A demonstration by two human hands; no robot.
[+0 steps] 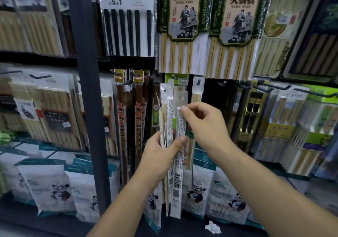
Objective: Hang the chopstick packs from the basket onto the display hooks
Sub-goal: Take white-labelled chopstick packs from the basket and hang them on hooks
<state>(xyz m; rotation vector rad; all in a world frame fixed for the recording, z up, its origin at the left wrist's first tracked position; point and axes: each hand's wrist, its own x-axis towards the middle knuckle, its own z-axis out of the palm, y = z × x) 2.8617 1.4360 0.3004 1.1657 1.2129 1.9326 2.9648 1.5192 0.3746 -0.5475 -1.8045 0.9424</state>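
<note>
The left hand point(159, 154) is wrapped round the middle of a bundle of narrow, clear-wrapped pale wooden chopstick packs point(165, 116), held upright. The right hand point(204, 127) pinches the top end of the bundle's rightmost pack point(177, 178), white-labelled, between thumb and forefinger. The bundle stands before the display rack's lower hook row, right of the dark upright post point(86, 72) and just below a dark metal hook point(198, 81) carrying a similar slim pack. Long brown chopstick packs point(121, 117) hang to the left. White panda-printed bags point(195, 187) line the rack's bottom edge.

Bare left forearm point(126, 191), bare right forearm point(265, 181), short fingernails point(183, 109)
</note>
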